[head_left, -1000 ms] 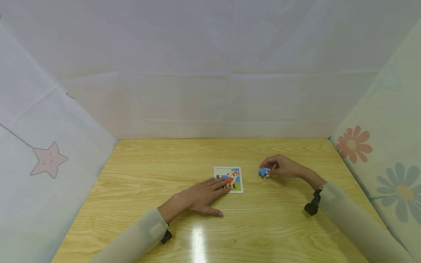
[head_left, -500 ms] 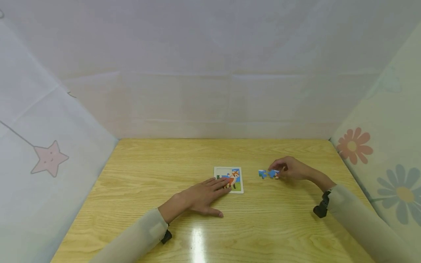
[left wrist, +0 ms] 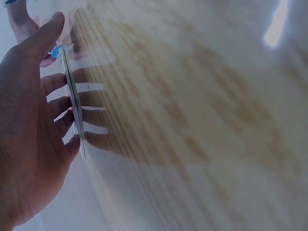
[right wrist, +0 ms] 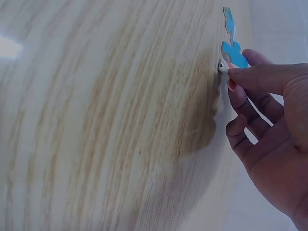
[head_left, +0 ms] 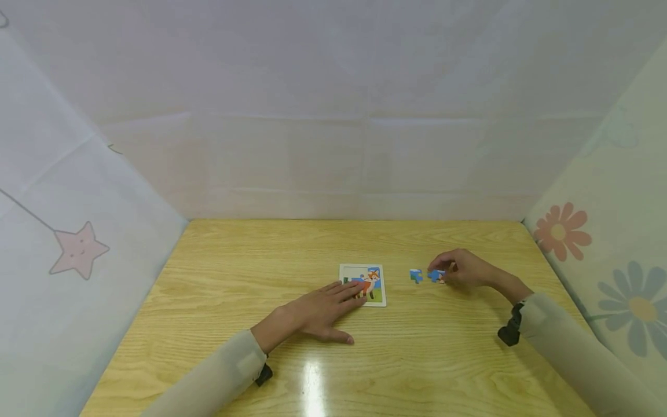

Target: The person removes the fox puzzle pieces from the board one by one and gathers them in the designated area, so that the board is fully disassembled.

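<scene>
Fingers spread nearly straight, my left hand (head_left: 325, 310) rests over the lower left of a small puzzle board (head_left: 384, 289) with a white frame and a fox picture. An unfilled patch shows at the board's upper left. From the left wrist, the board (left wrist: 73, 96) appears edge-on beneath the fingers. My right hand (head_left: 464, 268) pinches a blue jigsaw piece (head_left: 435, 275) with some orange and white, between thumb and fingers at the table surface. Just left of it lies a second jigsaw piece (head_left: 416, 275), blue and green. The right wrist view shows the pinched jigsaw piece (right wrist: 235, 54) close beside the other.
The wooden table (head_left: 234, 255) runs back to a white cloth wall (head_left: 286, 162). Cloth sides printed with a star (head_left: 79, 251) and flowers (head_left: 563, 231) stand to the left and right.
My right hand has moved right with the pinched jigsaw piece, parting it from the blue and green one, which now lies separately. My left hand and the board have stayed put.
</scene>
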Demonstrator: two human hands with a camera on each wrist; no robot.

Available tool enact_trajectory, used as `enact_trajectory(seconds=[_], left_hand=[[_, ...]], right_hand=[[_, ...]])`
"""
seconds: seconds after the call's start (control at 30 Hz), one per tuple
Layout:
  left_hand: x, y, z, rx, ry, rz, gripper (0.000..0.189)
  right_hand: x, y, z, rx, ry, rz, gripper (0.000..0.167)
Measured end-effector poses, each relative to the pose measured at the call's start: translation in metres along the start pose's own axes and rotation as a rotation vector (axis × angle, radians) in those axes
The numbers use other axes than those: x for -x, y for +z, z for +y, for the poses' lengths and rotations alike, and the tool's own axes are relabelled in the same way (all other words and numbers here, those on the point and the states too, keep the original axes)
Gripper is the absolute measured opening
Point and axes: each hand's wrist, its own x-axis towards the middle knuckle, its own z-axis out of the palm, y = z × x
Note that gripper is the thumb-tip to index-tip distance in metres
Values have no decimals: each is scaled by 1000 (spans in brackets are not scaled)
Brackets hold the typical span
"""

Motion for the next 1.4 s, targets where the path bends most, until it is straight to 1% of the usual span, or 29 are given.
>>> enact_trajectory(seconds=[0.07,0.23,0.43,0.67,0.83,1.07,1.2,1.4], left_hand=[[0,1,0,-4,6,8,94],[-1,1,0,-3,15,20,93],[-1,1,0,-1,7,11,94],[-1,-1,2,-12,-13,-8,94],[-1,-2,3,-7,-20,-19,94],[0,0,2,-7,5,8,93],[0,1,2,-9,10,10,93],[1,-1,1,10,-12,-3,92]], right_hand=[[0,1,1,4,3,1,28],[0,2,4,23,-21,14,29],[-1,3,4,36,-36,32,27],[0,2,0,42,-4,46,27],[-1,3,-3,42,-18,53,26],[1,4,0,50,-29,62,27],[0,4,4,56,-36,67,27],[-7,5,-2,88,-50,88,27]])
